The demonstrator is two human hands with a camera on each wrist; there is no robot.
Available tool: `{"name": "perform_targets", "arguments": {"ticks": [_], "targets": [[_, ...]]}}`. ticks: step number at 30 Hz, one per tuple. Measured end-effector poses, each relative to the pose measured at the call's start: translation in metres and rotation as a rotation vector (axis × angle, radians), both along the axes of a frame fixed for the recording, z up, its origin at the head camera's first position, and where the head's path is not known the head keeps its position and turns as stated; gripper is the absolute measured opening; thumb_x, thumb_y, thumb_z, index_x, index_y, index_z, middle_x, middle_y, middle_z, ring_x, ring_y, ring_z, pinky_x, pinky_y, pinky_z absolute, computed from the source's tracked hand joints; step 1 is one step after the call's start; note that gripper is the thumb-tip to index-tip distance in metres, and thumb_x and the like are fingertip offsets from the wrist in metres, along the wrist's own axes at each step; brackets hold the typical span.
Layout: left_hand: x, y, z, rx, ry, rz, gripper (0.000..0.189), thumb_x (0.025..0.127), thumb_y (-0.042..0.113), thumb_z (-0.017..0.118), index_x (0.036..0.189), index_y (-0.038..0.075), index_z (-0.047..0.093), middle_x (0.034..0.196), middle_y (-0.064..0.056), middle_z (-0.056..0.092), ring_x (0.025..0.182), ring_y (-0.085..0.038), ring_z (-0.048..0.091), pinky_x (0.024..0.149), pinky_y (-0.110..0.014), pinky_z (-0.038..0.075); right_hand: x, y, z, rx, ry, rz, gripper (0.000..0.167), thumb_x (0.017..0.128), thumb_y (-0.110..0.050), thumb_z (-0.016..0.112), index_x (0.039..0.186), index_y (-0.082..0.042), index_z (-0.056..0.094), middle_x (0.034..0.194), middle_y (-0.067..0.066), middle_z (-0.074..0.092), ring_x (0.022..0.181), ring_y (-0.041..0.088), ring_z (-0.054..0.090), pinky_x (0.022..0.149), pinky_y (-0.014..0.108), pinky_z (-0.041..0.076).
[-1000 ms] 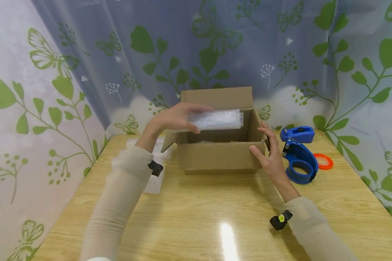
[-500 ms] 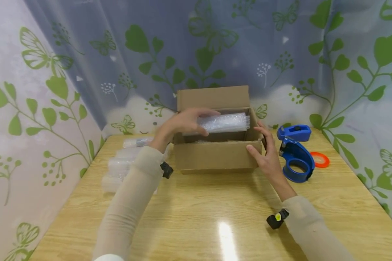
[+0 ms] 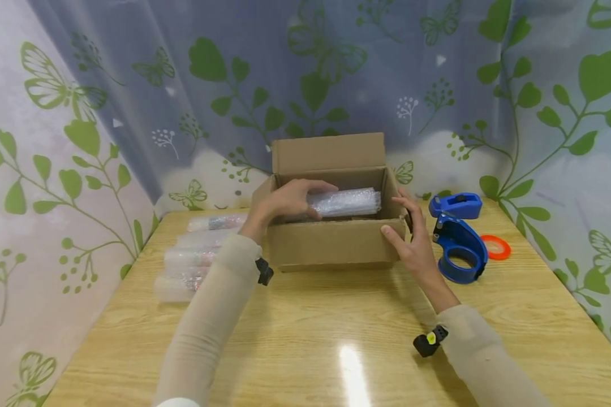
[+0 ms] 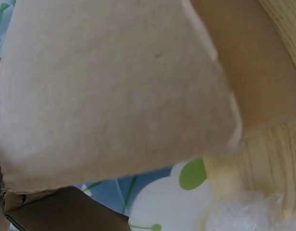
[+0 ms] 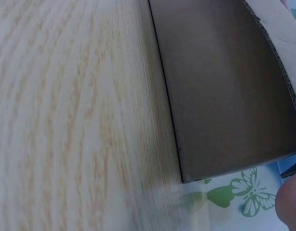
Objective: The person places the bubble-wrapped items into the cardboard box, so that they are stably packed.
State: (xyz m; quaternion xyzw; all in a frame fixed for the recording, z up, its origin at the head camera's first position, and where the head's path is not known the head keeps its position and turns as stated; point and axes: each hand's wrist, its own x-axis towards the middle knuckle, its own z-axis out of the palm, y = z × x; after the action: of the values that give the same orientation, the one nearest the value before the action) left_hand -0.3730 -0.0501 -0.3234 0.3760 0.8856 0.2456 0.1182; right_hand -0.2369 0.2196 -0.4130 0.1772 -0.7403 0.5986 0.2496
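Observation:
An open cardboard box stands at the back middle of the table, its back flap upright. Bubble wrap covers a long bundle inside the opening, lying lengthwise below the rear rim. My left hand grips this bundle's left end from above; part of the hand is behind the front wall. At the box's right front corner, my right hand holds on, thumb on the front face and fingers along the right side. A cardboard flap fills most of the left wrist view. The right wrist view shows a box wall and a fingertip.
Several bubble-wrapped rolls lie in a row left of the box, partly behind the left sleeve. A blue tape dispenser, a blue hand-held tape cutter and an orange-red tape roll are at the right. Patterned curtain hangs behind.
My left hand has lowered the bubble-wrapped bundle further into the box. The wrapped rolls at the left have come into view from behind my left arm. My right hand keeps its hold on the corner.

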Motion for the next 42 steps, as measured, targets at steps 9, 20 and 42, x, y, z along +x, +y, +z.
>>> {"name": "perform_targets", "arguments": {"ticks": [9,20,42], "targets": [[-0.005,0.002,-0.012,-0.008,0.004,0.007,0.072,0.089,0.012,0.082,0.154,0.027,0.053,0.158,0.004,0.05,0.147,-0.022,0.044,0.121,-0.041,0.036,-0.002,-0.002,-0.001,-0.02,-0.001,0.011,0.056,0.098,0.004,0.063,0.15,0.004,0.042,0.171,0.011,0.023,0.159,0.026,0.014,0.128,0.054,0.012],[-0.008,0.008,-0.018,-0.123,0.007,-0.055,0.075,0.085,-0.012,0.058,0.152,0.021,0.056,0.157,-0.001,0.052,0.151,-0.025,0.038,0.124,-0.041,0.032,-0.004,0.0,-0.002,-0.029,-0.004,0.024,0.056,0.099,0.002,0.061,0.151,0.004,0.04,0.172,0.006,0.022,0.16,0.022,0.013,0.129,0.055,0.011],[-0.002,0.008,-0.015,0.061,0.168,0.061,0.056,0.096,0.021,0.078,0.149,0.022,0.059,0.154,-0.001,0.055,0.146,-0.025,0.046,0.121,-0.04,0.036,-0.004,-0.003,-0.003,-0.054,0.022,-0.006,0.049,0.098,0.005,0.062,0.142,0.011,0.042,0.17,0.012,0.026,0.159,0.026,0.018,0.128,0.056,0.013]]}}
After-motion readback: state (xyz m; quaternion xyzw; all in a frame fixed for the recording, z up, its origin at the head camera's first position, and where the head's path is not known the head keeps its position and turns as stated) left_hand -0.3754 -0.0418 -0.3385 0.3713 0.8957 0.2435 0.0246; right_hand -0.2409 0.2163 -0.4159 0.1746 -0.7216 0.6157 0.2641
